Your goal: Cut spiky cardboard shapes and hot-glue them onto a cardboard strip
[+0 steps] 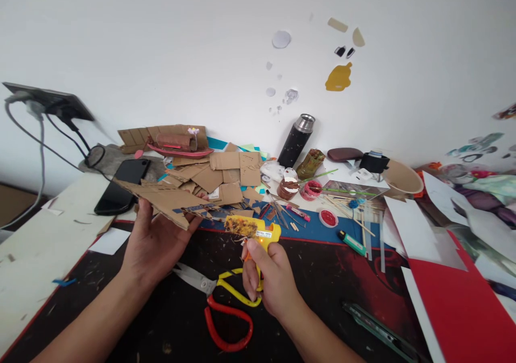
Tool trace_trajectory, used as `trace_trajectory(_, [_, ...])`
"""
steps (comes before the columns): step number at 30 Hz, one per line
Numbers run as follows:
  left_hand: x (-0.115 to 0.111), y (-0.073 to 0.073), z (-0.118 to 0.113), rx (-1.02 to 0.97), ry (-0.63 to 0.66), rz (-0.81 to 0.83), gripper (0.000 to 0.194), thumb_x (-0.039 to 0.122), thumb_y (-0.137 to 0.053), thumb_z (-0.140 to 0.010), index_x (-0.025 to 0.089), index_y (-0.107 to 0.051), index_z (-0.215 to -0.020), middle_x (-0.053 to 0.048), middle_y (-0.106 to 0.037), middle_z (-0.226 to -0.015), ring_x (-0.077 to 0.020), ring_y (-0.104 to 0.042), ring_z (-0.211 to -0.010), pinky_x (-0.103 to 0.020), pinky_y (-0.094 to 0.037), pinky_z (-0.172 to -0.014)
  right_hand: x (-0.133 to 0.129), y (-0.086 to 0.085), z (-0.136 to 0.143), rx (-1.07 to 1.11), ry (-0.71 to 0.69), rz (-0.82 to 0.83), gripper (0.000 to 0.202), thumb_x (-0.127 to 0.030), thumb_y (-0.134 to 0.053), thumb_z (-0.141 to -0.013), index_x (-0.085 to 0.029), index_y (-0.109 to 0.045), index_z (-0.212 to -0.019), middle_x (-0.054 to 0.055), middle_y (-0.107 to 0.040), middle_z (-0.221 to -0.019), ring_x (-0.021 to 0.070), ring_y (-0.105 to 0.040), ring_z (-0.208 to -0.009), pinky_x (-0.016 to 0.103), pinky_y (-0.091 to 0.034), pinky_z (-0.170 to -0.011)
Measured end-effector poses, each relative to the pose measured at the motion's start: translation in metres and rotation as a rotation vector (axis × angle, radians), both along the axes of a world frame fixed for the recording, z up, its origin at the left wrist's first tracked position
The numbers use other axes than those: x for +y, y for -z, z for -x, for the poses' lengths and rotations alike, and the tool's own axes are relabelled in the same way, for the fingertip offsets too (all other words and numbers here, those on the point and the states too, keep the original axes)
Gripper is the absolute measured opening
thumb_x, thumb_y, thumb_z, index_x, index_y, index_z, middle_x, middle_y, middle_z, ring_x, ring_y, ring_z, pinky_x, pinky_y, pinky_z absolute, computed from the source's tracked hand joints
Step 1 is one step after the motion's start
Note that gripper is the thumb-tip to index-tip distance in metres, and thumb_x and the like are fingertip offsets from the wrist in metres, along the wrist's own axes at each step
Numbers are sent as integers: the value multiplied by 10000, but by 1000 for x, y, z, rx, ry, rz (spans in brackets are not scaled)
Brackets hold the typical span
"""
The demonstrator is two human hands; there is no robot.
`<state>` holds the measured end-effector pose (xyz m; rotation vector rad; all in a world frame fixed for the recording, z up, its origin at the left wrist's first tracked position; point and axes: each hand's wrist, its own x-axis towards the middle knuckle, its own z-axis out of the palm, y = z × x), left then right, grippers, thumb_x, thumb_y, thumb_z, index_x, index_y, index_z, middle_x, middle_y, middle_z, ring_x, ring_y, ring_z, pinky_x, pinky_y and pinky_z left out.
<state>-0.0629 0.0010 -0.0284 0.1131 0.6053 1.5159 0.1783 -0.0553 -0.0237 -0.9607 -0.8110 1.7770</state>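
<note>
My right hand [270, 271] is wrapped around the handle of a yellow hot glue gun [252, 229], whose barrel is smeared with brown residue. Its nozzle points left, at the edge of a cut piece of cardboard [161, 199]; whether they touch I cannot tell. That cardboard is tilted in my left hand [157, 245], the thumb at its near edge and the other fingers partly hidden behind it. Below both hands, scissors [207, 286] with one red and one yellow handle lie on the dark mat [306, 325].
Cardboard scraps [226, 172] and a small red model boat [177, 145] lie at the back. A phone [123, 186] is at left, below a power strip [52, 100] with cables. A black flask [296, 140], paint pots [310, 189], a green cutter [352, 243] and red card [455, 298] are rightward.
</note>
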Motion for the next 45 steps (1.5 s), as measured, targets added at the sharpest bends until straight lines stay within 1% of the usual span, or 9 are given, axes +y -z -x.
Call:
trace_trajectory(5, [0, 3, 2, -31, 20, -9, 418, 576, -670, -1144, 521, -755, -1549, -2, -905, -1416, -349, -882, -1257, -567, -747, -1069, 0, 1, 0, 8, -2, 1, 719, -876, -896, -883, -204, -651, -802, -97, -455, -414, 86, -405, -306, 184, -281, -344])
trace_trajectory(11, [0, 2, 2, 14, 4, -8, 448, 600, -643, -1161, 423, -777, -1550, -70, -930, -1326, -340, -896, -1214, -560, -741, -1065, -1, 0, 1, 12, 2, 5, 726, -880, -901, -878, -210, -638, -782, -97, -456, -409, 81, -402, -302, 178, -287, -341])
trace_trajectory(17, [-1, 3, 0, 32, 6, -42, 449, 615, -663, -1148, 478, -756, -1566, -27, -926, -1347, -333, -891, -1230, -540, -758, -1031, 0, -1, 1, 14, -2, 15, 748, -904, -911, -848, -218, -625, -759, -98, -453, -401, 77, -402, -298, 175, -302, -343])
trace_trajectory(21, [0, 4, -1, 35, 10, -57, 490, 645, -680, -1130, 479, -747, -1586, -35, -911, -1399, -348, -872, -1286, -532, -752, -1048, 0, -1, 1, 5, 8, 15, 749, -903, -911, -848, -221, -619, -749, -96, -451, -395, 77, -402, -294, 176, -300, -342])
trace_trajectory(27, [-1, 1, -1, 51, 20, -65, 529, 647, -681, -1130, 475, -723, -1628, -50, -906, -1413, -356, -877, -1275, -538, -760, -1028, 0, -2, 1, -11, 9, 30, 760, -917, -917, -824, -225, -613, -744, -97, -451, -392, 77, -392, -294, 179, -297, -339])
trace_trajectory(31, [-2, -1, -4, 78, 3, -50, 507, 639, -734, -1097, 498, -756, -1584, -41, -910, -1400, -367, -876, -1278, -526, -767, -1015, -1, -4, 1, -19, 0, 27, 768, -926, -911, -825, -226, -607, -740, -97, -454, -394, 74, -396, -298, 177, -305, -344])
trace_trajectory(36, [-2, -1, -4, 71, -19, -27, 426, 614, -700, -1123, 495, -791, -1522, -37, -937, -1295, -343, -911, -1166, -531, -774, -1000, -1, -3, 1, -14, 2, 26, 768, -927, -912, -820, -230, -601, -734, -98, -450, -387, 72, -384, -288, 177, -299, -337])
trace_trajectory(40, [-1, 1, 0, 39, 15, -44, 394, 614, -721, -1115, 522, -796, -1490, -17, -918, -1367, -341, -883, -1261, -545, -763, -1035, -1, -3, 2, -21, 3, 26, 764, -927, -909, -822, -228, -610, -740, -96, -454, -388, 74, -390, -290, 178, -299, -336])
trace_trajectory(45, [1, 7, 6, 58, 6, -27, 406, 673, -702, -1111, 481, -824, -1447, -25, -939, -1285, -338, -908, -1163, -555, -767, -1018, -1, -4, 3, -18, -4, 33, 775, -943, -911, -796, -229, -618, -739, -101, -442, -389, 78, -389, -293, 185, -305, -340])
